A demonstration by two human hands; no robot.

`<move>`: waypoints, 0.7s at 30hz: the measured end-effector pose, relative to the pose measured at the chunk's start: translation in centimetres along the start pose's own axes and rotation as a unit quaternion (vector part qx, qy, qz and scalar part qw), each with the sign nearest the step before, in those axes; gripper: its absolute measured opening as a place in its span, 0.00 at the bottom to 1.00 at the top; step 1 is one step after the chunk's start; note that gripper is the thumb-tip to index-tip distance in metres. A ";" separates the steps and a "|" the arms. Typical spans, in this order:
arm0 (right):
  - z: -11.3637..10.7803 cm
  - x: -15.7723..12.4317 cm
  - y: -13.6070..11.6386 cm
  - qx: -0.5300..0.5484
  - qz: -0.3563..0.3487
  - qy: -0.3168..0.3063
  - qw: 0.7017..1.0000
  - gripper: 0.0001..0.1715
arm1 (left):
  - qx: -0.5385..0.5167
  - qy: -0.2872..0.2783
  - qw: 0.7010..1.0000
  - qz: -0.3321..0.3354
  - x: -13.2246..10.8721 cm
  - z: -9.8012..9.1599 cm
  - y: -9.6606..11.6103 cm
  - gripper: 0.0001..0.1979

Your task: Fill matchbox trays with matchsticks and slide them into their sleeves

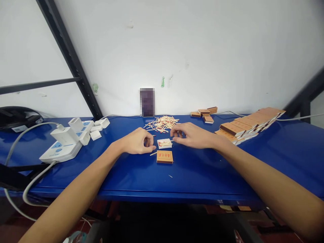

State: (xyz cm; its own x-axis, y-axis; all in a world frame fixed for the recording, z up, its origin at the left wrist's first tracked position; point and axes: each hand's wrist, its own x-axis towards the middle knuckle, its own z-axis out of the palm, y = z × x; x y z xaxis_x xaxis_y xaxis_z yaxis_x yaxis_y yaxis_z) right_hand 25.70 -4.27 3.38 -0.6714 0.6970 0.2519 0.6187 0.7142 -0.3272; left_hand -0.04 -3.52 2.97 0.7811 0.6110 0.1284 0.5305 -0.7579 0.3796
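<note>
A small white matchbox tray [164, 146] lies on the blue table with several red-tipped matchsticks [164, 143] in it. At its left, my left hand [138, 141] is curled loosely, thumb and index finger apart, nothing between them. My right hand [188, 135] is bent at the tray's right end, its thumb and fingertips closed around the end of a matchstick [172, 140] that reaches past the rim. In front of the tray sits an orange matchbox sleeve [164, 156] with red lettering. A matchstick [153, 154] pokes out by its left side.
Behind the tray spreads a heap of loose matchsticks [163, 124]. Several matchboxes [208, 112] lie near the wall, and overlapping rows of matchboxes [249, 124] stand at right. A power strip [62, 151] with white chargers [65, 135] and cables occupies the left. A pixelated dark rectangle [147, 102] is against the wall.
</note>
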 end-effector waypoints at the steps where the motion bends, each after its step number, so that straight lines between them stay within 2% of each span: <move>1: 0.1 0.0 0.0 0.000 0.006 -0.009 1.000 0.04 | -0.018 -0.036 0.999 -0.016 -0.1 -0.1 0.2 0.12; 4: 0.7 0.1 0.2 -0.004 0.005 -0.018 1.000 0.03 | -0.038 -0.090 0.994 -0.038 -0.1 -0.2 0.5 0.13; 10: 2.1 0.5 0.6 -0.008 0.000 -0.011 1.000 0.07 | -0.049 -0.116 0.990 -0.060 0.0 -0.5 0.3 0.10; 16: 3.1 0.7 0.6 -0.019 -0.025 0.015 0.999 0.10 | -0.030 -0.133 0.986 -0.097 -0.6 -1.6 -0.6 0.08; 21: 3.1 0.5 0.3 -0.010 -0.037 0.049 0.998 0.12 | 0.008 -0.118 0.986 -0.119 -0.6 -1.7 -0.4 0.08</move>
State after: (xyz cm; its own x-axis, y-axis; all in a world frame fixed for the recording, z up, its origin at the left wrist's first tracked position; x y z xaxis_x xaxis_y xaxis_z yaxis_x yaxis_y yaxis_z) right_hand 24.27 -3.88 0.58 -0.6732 0.6440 0.3634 0.5769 0.7648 -0.2868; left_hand -1.29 -3.20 4.26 0.6874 0.7037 -0.1797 0.7119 -0.6039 0.3586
